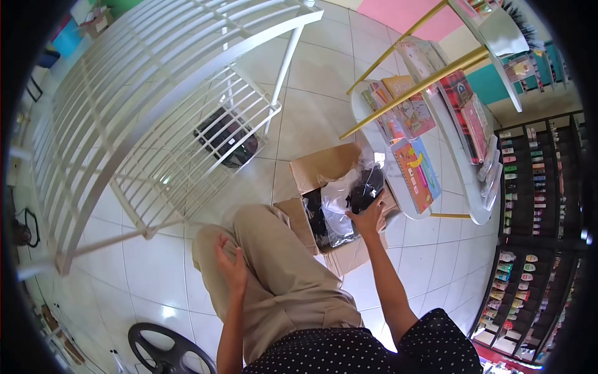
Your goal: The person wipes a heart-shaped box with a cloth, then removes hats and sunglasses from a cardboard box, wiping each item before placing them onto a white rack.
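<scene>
My right hand (369,218) is at the right side of an open cardboard box (324,167) on the floor, its fingers closed round a black item in clear plastic (366,189). Inside the box lie more plastic-wrapped things, among them a clear and white package (339,225) and dark ones at the left side. My left hand (232,262) rests above my bent leg, palm up, fingers apart, with nothing in it.
A white wire rack (187,134) stands at the left, a dark patterned bundle (225,138) on its lower shelf. Right of the box is a gold-framed shelf (405,206) with notebooks (414,174). Bottle-filled dark shelving (542,243) lines the far right. A black wheel-shaped object (167,352) lies lower left.
</scene>
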{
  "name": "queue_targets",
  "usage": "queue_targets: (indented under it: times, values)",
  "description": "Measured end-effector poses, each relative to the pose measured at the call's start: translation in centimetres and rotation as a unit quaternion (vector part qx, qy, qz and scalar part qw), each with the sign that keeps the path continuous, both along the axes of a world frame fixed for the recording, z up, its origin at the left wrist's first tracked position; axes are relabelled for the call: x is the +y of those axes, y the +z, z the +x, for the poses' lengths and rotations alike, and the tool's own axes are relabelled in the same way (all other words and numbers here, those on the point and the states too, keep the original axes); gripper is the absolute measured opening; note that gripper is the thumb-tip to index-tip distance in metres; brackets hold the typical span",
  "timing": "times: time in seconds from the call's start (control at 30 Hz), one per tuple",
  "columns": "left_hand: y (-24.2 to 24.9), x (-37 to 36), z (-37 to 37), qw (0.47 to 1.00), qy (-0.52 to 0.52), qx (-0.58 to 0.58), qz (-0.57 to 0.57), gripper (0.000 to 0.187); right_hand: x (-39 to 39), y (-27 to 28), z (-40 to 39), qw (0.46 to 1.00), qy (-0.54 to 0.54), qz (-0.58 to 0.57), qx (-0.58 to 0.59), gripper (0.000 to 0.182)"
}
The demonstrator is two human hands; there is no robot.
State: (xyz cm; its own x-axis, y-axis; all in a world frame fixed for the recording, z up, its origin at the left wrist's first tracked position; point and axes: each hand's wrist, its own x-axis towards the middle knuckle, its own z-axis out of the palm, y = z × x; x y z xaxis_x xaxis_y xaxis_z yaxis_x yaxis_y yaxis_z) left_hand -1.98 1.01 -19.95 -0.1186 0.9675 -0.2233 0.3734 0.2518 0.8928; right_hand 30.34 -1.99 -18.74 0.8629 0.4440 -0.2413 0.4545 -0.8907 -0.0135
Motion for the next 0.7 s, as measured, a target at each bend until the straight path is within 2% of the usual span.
queue_targets:
  times: [0.17, 0.23, 0.27, 0.3, 0.37, 0.43, 0.5, 0.53, 0.6, 0.63, 0.67, 0.7]
  values:
    - [1.7, -1.4, 0.7, 1.0, -0.006, -0.031, 0.0, 0.053, -1.2, -1.1, 0.5, 0.994, 0.029, 0.104, -0.03, 0.109]
    - [2.3, -1.6, 1.6, 0.999, -0.017, -0.04, 0.014, 0.054, -1.5, 1.1, 1.5, 0.995, 0.018, 0.098, -0.007, 0.106]
    - [2.7, -1.8, 2.4, 0.996, -0.047, -0.074, 0.0, 0.054, -1.8, 2.1, 2.1, 0.996, 0.003, 0.087, 0.015, 0.103]
    - [3.1, -2.0, 3.2, 0.991, -0.077, -0.108, -0.016, 0.055, -2.5, 2.7, 2.8, 0.991, 0.009, 0.134, 0.026, 0.095]
    - [2.5, -2.4, 5.5, 0.978, -0.162, -0.128, 0.033, 0.056, -3.6, 4.2, 3.6, 0.987, 0.019, 0.154, 0.044, 0.094]
    - [4.1, -2.5, 8.1, 0.944, -0.264, -0.194, 0.044, 0.066, -3.9, 7.7, 2.1, 0.983, 0.044, 0.171, 0.051, 0.089]
    - [6.3, -2.8, 10.3, 0.906, -0.318, -0.271, -0.063, 0.075, -3.6, 11.5, -1.6, 0.985, 0.068, 0.157, 0.021, 0.087]
    - [6.8, -3.1, 11.1, 0.908, -0.316, -0.27, -0.064, 0.075, -3.4, 12.7, -3.4, 0.985, 0.09, 0.144, -0.01, 0.085]
    - [7.4, -3.9, 12.4, 0.855, -0.325, -0.383, -0.127, 0.085, -3.4, 13.4, -6.8, 0.969, 0.179, 0.169, 0.023, 0.087]
    - [6.8, -4.2, 13.0, 0.823, -0.28, -0.471, -0.149, 0.087, -3.8, 13.0, -8.5, 0.958, 0.211, 0.179, 0.071, 0.087]
    - [6.3, -4.6, 13.6, 0.82, -0.219, -0.515, -0.118, 0.08, -4.1, 12.5, -10.3, 0.944, 0.243, 0.188, 0.118, 0.088]
    - [6.4, -4.6, 13.1, 0.84, -0.161, -0.504, -0.121, 0.072, -4.2, 11.6, -12.1, 0.945, 0.255, 0.168, 0.12, 0.087]
